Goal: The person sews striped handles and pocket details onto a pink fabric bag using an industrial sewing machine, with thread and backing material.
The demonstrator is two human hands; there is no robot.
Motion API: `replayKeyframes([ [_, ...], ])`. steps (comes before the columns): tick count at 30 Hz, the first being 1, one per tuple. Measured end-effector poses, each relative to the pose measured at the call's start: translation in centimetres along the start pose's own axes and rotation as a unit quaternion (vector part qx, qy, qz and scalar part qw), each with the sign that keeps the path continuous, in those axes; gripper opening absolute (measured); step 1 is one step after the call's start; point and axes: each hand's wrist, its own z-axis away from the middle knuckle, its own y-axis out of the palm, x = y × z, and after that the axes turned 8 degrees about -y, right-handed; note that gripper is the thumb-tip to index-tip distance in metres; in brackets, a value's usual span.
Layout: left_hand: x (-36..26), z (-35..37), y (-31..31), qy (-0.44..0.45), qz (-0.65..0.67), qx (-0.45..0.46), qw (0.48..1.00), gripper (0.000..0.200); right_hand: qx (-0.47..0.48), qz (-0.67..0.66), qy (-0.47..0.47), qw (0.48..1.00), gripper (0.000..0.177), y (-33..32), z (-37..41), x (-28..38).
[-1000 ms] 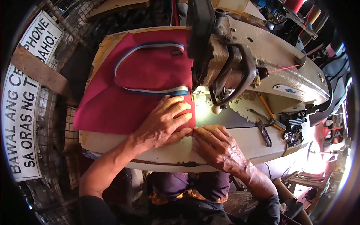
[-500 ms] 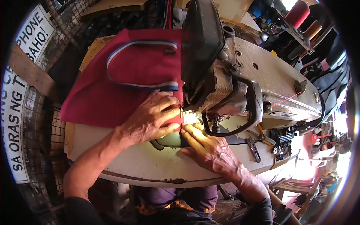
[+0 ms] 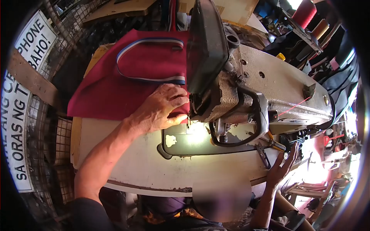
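My left hand [image 3: 163, 107] is on a red cloth piece [image 3: 104, 88], its bent fingers and thumb holding the cloth's right edge by the needle area of the sewing machine [image 3: 219, 100]. A blue, white and red striped strap [image 3: 154, 80] makes a loop on the cloth, just above my fingers. My right hand [image 3: 283, 165] is off the cloth, at the right of the machine table, with its fingers stretched out and apart. Nothing shows in it. Beside it lie a dark-handled tool [image 3: 263, 156] and a screwdriver [image 3: 277, 145] with an orange handle.
The machine's lamp lights the metal bed [image 3: 192, 136]. A black curved guard [image 3: 264, 111] juts out in front of the machine head. Red thread [image 3: 304, 13] and a brown spool [image 3: 321, 30] stand at the back right. A wire grille [image 3: 63, 154] with signs is on the left.
My right hand has left the cloth's edge and moved right, toward the tools. The cloth has shifted slightly up and right, with my left hand still on it.
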Motion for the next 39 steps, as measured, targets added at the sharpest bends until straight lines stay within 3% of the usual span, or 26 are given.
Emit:
replayKeyframes([
  [8, 0.7, 0.2, 0.8, 0.002, -0.011, 0.024, 1.0, 0.026, -0.012, -0.016, -0.001, 1.0, 0.047, 0.1, 0.3, -0.3],
  [13, 1.0, 0.5, 0.8, -0.01, -0.016, 0.051, 0.999, 0.025, 0.024, -0.018, 0.012, 0.999, 0.035, -0.4, 0.0, -0.1],
  [17, 0.5, 0.6, 0.4, -0.042, -0.009, 0.063, 0.997, 0.027, -0.012, -0.002, 0.014, 1.0, 0.029, 0.1, -0.1, -0.2],
  [23, -0.3, 1.3, 0.6, -0.043, -0.019, 0.065, 0.997, 0.034, -0.011, -0.002, 0.013, 1.0, 0.03, 0.1, 0.0, -0.2],
  [26, -0.1, 1.5, 1.0, -0.04, -0.018, 0.046, 0.998, 0.034, -0.004, -0.004, -0.008, 1.0, 0.036, 0.1, 0.6, -0.9],
  [29, 0.0, 1.6, 1.2, -0.045, -0.003, 0.051, 0.998, 0.034, -0.062, -0.035, 0.058, 0.996, 0.046, 0.4, 0.4, 0.4],
  [32, -0.2, 1.2, 0.7, -0.057, -0.019, 0.067, 0.996, 0.034, -0.046, -0.026, 0.054, 0.997, 0.052, 0.2, 0.3, 0.4],
  [39, 0.3, 1.2, 1.5, -0.095, -0.099, 0.0, 0.991, 0.042, -0.05, -0.053, 0.071, 0.995, 0.049, 0.5, 0.5, -0.5],
])
